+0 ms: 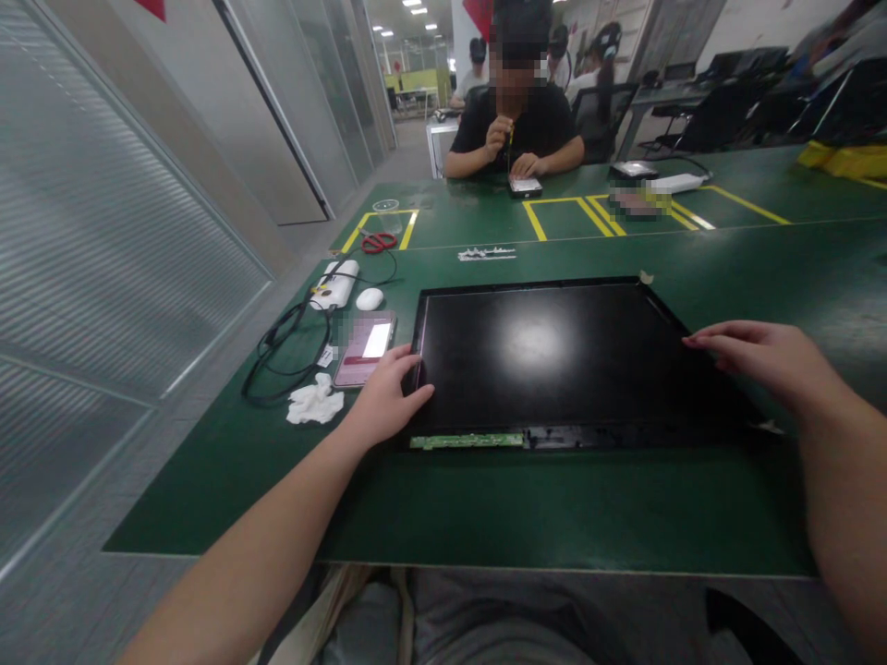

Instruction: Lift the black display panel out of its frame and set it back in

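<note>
A flat black display panel (596,369) in a thin black frame lies face up on the green table. A narrow green circuit board (467,441) runs along its near edge, on the left. My left hand (388,392) rests at the panel's left edge, thumb and fingers apart, the thumb on the dark surface. At the right edge, the thumb and forefinger of my right hand (769,356) are pinched together; whatever is between them is too small to make out. Small pale tabs stick out at the far right corner (646,277) and near right corner (769,427).
Left of the panel lie a phone (364,351), crumpled tissue (315,402), a white oval case (370,299), a white power adapter (335,284) with black cable and red-handled scissors (379,242). A clear cup (386,217) stands beyond. Across the table a person (516,129) handles a small device.
</note>
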Tool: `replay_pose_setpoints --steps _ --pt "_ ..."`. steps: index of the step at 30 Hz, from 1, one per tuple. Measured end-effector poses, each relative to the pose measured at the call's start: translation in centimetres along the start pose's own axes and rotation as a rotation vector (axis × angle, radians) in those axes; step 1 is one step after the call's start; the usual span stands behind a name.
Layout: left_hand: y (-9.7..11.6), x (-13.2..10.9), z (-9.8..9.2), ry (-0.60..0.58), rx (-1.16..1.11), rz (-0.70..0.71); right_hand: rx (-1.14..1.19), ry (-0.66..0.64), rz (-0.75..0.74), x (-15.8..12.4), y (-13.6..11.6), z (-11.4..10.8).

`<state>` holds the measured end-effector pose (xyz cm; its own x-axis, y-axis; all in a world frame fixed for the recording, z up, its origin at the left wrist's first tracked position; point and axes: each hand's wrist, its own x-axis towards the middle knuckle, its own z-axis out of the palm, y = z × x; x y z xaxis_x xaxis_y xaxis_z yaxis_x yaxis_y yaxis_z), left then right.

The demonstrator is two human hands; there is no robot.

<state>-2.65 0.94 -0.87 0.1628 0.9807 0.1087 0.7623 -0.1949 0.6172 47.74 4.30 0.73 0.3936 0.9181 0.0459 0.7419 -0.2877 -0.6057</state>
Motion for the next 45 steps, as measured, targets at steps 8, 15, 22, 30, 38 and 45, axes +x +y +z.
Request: replay_pose_setpoints --steps 8,15,22,30,38,45 --pt "-0.2 -0.4 0.1 -0.021 -0.056 0.027 0.101 0.009 0.099 -0.3 -0.5 -0.1" --pt "1.2 -1.2 -0.7 -0.1 0.124 0.123 -0.029 0.007 0.143 -0.4 -1.1 -0.2" --pt "1.1 -1.0 -2.2 -0.161 0.2 0.218 -0.043 0.01 0.178 -1.1 -2.2 -0.3" --pt "1.4 -1.0 -3.2 -0.291 0.256 0.257 -0.007 0.015 0.172 -0.7 -1.3 0.0" --pt "1.4 -0.8 -3.6 -0.299 0.262 0.334 0.054 0.014 0.186 -1.1 -1.6 -0.1" --pt "1.4 -0.7 -3.5 -0.285 0.249 0.349 0.114 0.046 0.24 -1.0 -1.6 0.1"
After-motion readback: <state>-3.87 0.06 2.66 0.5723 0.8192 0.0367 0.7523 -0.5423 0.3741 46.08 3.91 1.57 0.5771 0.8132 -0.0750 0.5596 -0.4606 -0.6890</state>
